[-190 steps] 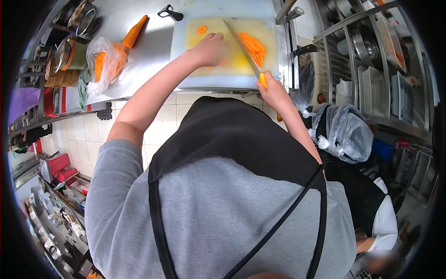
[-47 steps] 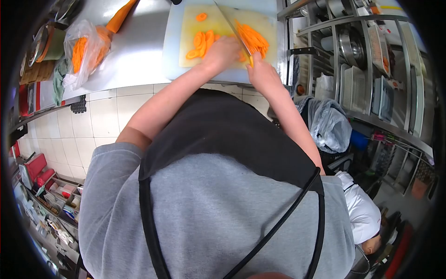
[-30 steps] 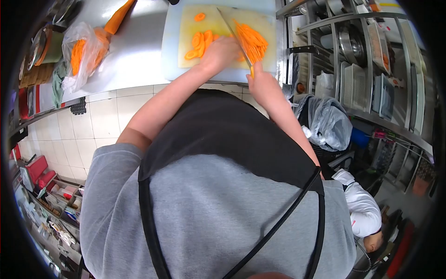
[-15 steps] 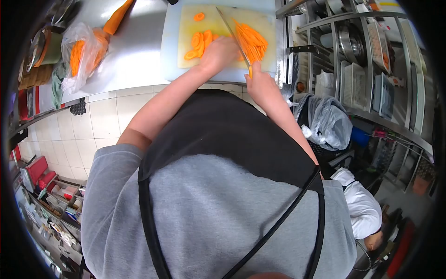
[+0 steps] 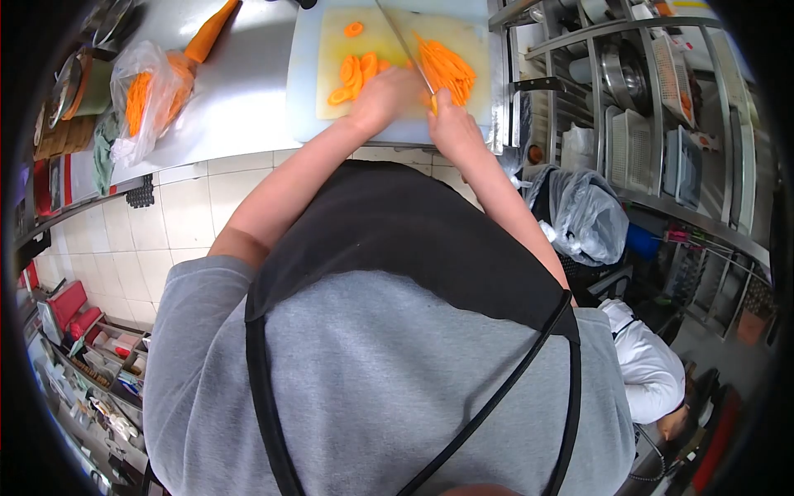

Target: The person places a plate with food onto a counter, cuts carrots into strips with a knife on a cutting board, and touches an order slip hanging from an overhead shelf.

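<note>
Fingers (image 5: 445,97) of the right hand (image 5: 456,131) were closed round the knife (image 5: 401,41), which slanted across the cutting board (image 5: 380,41). Left of the knife, the left hand (image 5: 385,97) was blurred, and its grip could not be told. Clean cutting probably called for curled, tucked-back fingers and steady, even strokes. Farther left of the knife, carrot slices (image 5: 354,76) overlapped, rounded and bright orange; right of it, carrot strips (image 5: 448,70) lay heaped, thin and roughly aligned.

Right of our slanting, yellow-handled knife (image 5: 404,45) we see heaped carrot strips (image 5: 447,72); left of it, overlapping carrot slices (image 5: 356,73).
</note>
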